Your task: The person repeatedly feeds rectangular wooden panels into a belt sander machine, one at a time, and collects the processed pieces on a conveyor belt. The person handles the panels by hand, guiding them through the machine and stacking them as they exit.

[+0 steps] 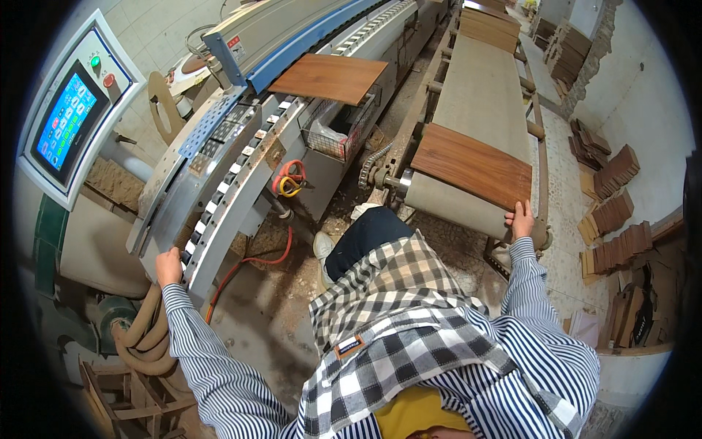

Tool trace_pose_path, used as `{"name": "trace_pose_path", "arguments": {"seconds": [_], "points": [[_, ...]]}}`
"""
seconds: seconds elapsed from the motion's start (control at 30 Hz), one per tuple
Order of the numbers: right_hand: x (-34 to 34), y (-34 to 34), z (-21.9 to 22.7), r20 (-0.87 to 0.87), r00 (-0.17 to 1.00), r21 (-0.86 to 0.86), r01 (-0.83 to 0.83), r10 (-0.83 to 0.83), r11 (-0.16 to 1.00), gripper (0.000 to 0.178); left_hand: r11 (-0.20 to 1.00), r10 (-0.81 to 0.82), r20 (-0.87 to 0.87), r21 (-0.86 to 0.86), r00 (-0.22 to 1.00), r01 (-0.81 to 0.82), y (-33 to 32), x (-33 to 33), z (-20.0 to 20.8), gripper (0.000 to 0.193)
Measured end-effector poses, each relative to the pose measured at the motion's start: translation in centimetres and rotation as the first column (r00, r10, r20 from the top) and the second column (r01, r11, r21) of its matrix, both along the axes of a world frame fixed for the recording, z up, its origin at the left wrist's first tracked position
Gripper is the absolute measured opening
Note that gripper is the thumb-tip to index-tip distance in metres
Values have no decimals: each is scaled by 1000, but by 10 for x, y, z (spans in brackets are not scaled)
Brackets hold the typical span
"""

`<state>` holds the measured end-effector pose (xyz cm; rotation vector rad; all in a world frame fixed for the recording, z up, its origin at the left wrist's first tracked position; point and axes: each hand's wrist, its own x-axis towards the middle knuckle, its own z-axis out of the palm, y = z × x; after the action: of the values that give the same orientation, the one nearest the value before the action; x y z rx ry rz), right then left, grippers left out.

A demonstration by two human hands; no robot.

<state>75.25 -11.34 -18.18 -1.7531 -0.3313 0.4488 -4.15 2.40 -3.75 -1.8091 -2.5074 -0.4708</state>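
My left hand is closed at the near end of the long edge-banding machine, its fingers curled against the end of the roller rail. Toward the right, a reddish-brown wooden board lies flat on the grey conveyor belt. My right hand is at that board's near right corner, fingers stretched out and apart, fingertips touching its edge above the end roller. Another wooden board lies partly on the machine, jutting over its right side; neither hand touches it.
A lit control panel stands at far left. Below the rail are a wire basket, red and yellow coiled hoses and a red hose on the floor. Stacked boards sit up the conveyor; several wood piles line the right wall.
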Motion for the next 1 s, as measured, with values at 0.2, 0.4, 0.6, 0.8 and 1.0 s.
{"name": "trace_pose_path", "arguments": {"seconds": [0.2, 0.4, 0.6, 0.8, 1.0], "points": [[-3, 8, -2, -61, 975, 14, 216, -215, 976, 54, 1000, -28, 24, 14, 999, 28, -4, 6, 5, 36], [-28, 4, -11, 29, 955, 11, 296, -296, 955, 49, 997, 65, 163, 19, 984, -69, -2, 5, 1, 37], [-83, -18, -30, -469, 881, 292, 87, 63, 953, 3, 997, 47, 111, 50, 993, -53, -3, -6, -5, 37], [-123, -28, -15, -747, 522, 410, -126, 412, 903, 12, 999, 46, 86, 17, 995, -48, -4, -1, 0, 37], [-122, -20, 2, -602, 547, 541, -257, 582, 801, 23, 983, 179, 192, -3, 965, -182, -5, 14, 9, 36]]}}
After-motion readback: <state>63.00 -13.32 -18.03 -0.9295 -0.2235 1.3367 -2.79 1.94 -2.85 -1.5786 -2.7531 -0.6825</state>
